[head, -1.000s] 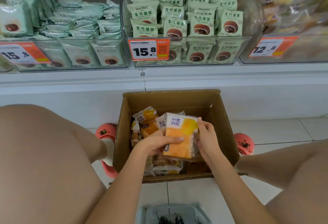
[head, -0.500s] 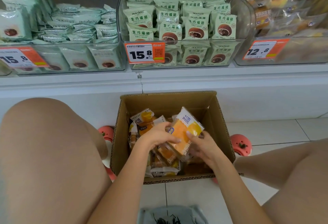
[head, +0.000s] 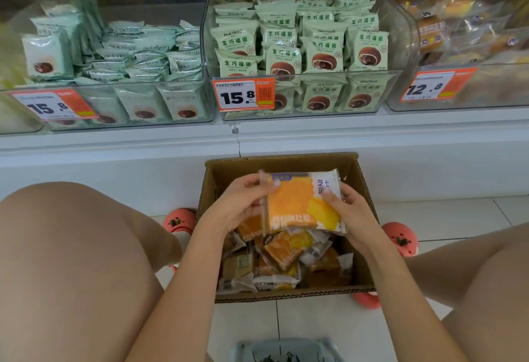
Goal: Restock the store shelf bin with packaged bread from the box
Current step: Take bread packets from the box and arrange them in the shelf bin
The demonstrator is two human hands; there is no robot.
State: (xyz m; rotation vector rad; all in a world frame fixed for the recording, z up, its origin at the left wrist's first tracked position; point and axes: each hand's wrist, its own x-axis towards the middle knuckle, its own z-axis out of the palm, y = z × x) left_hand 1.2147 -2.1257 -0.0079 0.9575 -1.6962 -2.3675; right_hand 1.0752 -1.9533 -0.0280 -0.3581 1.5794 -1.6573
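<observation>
An open cardboard box (head: 362,198) stands on the floor between my knees, with several packets of bread (head: 282,250) heaped inside. Above it I hold one orange-and-white bread packet (head: 297,204) flat, facing me. My left hand (head: 237,207) grips its left edge, thumb on the front. My right hand (head: 352,212) grips its right edge, thumb on the white corner. On the shelf above, a clear bin at the far right (head: 486,86) holds similar golden bread behind a 12.8 price tag (head: 429,88).
Two other clear bins (head: 300,95) (head: 120,103) hold green-packaged buns, each with a 15.8 tag. The white shelf front (head: 257,146) runs just behind the box. My knees flank the box; pink shoes (head: 399,238) sit beside it. A grey container (head: 286,350) lies near my feet.
The packet has come up out of the box and turned from tilted to flat and sideways, now held by both hands higher above the heap. The view has tipped up slightly.
</observation>
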